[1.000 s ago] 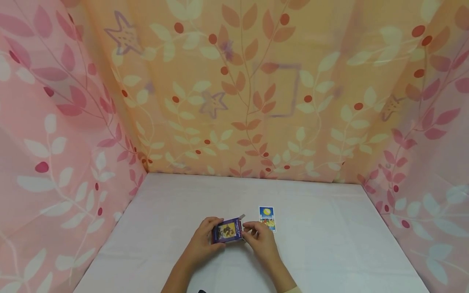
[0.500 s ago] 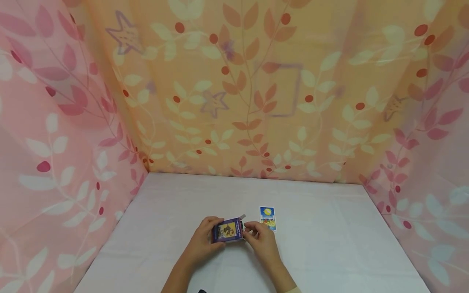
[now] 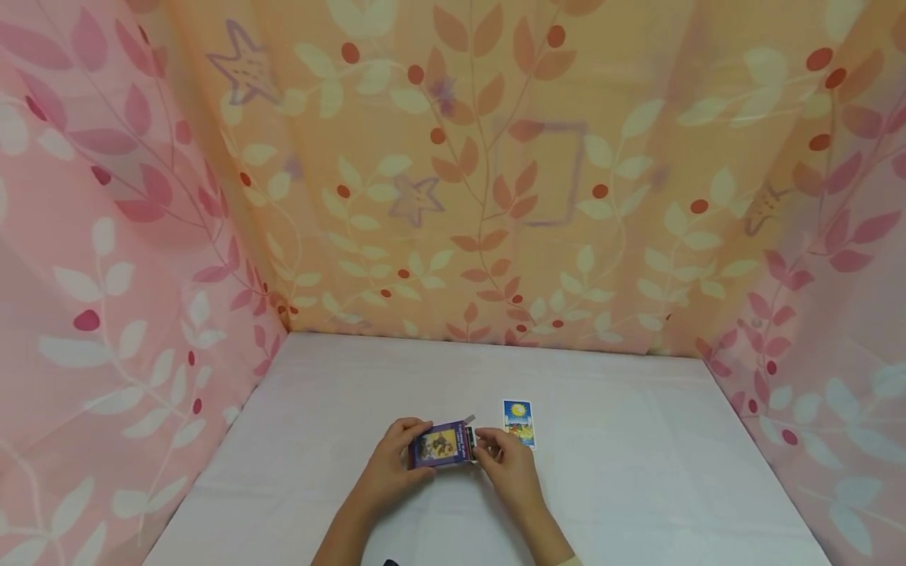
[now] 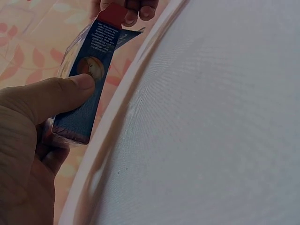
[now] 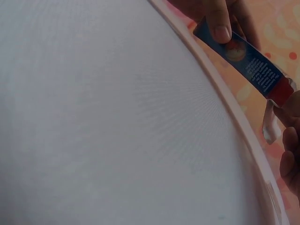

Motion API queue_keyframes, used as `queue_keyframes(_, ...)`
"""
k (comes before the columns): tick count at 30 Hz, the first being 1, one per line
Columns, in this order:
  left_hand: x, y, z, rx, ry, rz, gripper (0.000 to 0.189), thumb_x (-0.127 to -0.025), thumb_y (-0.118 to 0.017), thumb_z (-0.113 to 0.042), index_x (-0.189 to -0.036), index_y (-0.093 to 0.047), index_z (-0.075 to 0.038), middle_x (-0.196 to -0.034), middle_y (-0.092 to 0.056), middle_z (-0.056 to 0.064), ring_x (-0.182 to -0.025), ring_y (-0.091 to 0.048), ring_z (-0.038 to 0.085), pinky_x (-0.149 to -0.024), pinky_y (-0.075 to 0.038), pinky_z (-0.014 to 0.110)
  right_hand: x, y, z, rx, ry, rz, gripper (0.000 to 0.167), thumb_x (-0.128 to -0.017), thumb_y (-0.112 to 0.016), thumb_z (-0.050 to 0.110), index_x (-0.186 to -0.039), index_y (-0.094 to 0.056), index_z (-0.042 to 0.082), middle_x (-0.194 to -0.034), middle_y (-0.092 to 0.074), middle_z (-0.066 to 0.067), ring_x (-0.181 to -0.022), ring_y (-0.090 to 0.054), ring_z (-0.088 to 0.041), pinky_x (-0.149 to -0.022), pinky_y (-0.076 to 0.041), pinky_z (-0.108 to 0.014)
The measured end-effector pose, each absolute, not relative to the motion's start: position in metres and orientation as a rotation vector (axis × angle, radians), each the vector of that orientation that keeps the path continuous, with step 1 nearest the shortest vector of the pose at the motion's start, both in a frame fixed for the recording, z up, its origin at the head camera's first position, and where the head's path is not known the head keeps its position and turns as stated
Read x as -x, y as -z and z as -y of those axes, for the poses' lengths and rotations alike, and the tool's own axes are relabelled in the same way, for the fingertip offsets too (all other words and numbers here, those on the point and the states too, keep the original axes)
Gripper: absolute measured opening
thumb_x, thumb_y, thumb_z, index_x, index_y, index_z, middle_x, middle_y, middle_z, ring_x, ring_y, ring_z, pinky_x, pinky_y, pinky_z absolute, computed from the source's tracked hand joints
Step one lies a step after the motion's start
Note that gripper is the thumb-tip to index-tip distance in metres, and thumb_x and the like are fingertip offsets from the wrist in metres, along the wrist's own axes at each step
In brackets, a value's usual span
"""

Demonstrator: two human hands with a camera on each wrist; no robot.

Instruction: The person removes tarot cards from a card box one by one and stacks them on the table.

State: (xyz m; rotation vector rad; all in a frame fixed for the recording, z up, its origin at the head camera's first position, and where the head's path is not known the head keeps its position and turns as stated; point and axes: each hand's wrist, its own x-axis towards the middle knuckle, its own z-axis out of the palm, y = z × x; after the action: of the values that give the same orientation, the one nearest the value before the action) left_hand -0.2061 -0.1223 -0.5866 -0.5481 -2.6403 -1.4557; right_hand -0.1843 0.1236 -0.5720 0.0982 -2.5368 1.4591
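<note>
My left hand point(image 3: 399, 458) grips a purple-blue tarot card box point(image 3: 440, 446) across its closed end, thumb on the near side. In the left wrist view the thumb presses the narrow blue side of the box point(image 4: 84, 96), which has white print and a round picture. At the right end of the box a flap point(image 3: 470, 419) stands out. There my right hand point(image 3: 508, 464) pinches the end of the deck of cards point(image 3: 472, 440), which shows as a dark and white strip; its fingers partly hide it. Behind the right hand lies a single sun card point(image 3: 519, 420), face up.
The white-covered table point(image 3: 340, 393) spreads around both hands. Patterned curtains point(image 3: 481, 259) close it in at the back and both sides. A small dark object point(image 3: 391, 563) shows at the bottom edge of the head view.
My right hand has shifted slightly to the right, and more of the dark and white strip shows at the box's end. The left hand keeps its hold; the sun card stays in place.
</note>
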Motion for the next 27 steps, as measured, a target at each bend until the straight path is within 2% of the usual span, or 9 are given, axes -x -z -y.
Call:
queue_keyframes(9, 0.2039, 0.5875, 0.1214, 0.539, 1.441, 2.641, 0.073, -0.072, -0.093, -0.017, -0.138, -0.064, -0.026, -0.136, -0.054, -0.011, -0.136, -0.050, 0.020, -0.118, -0.038, 0.050, 0.1847, 0.5750, -0.1244, -0.086, -1.476, 2.525, 0.031, -0.088, -0.079, 0.010, -0.118, -0.073, 0.017, -0.091, -0.070, 0.011, -0.079, -0.058, -0.007, -0.067, -0.052, -0.019)
queue_keyframes(18, 0.2047, 0.5870, 0.1212, 0.583, 1.431, 2.613, 0.073, -0.072, -0.093, -0.015, -0.139, -0.064, -0.021, -0.136, -0.053, -0.011, -0.135, -0.051, 0.020, -0.117, -0.040, 0.051, 0.1872, 0.5748, -0.1246, -0.081, -1.550, 2.580, 0.014, -0.091, -0.076, 0.012, -0.104, -0.072, 0.017, -0.088, -0.066, 0.008, -0.081, -0.058, -0.010, -0.069, -0.052, -0.021)
queue_keyframes(27, 0.2044, 0.5849, 0.1221, 0.580, 1.446, 2.599, 0.074, -0.071, -0.093, -0.011, -0.138, -0.064, -0.023, -0.135, -0.053, -0.011, -0.134, -0.051, 0.020, -0.117, -0.040, 0.050, 0.1863, 0.5753, -0.1215, -0.077, -1.591, 2.569, 0.014, -0.094, -0.072, 0.013, -0.107, -0.070, 0.019, -0.090, -0.065, 0.008, -0.083, -0.058, -0.012, -0.071, -0.053, -0.021)
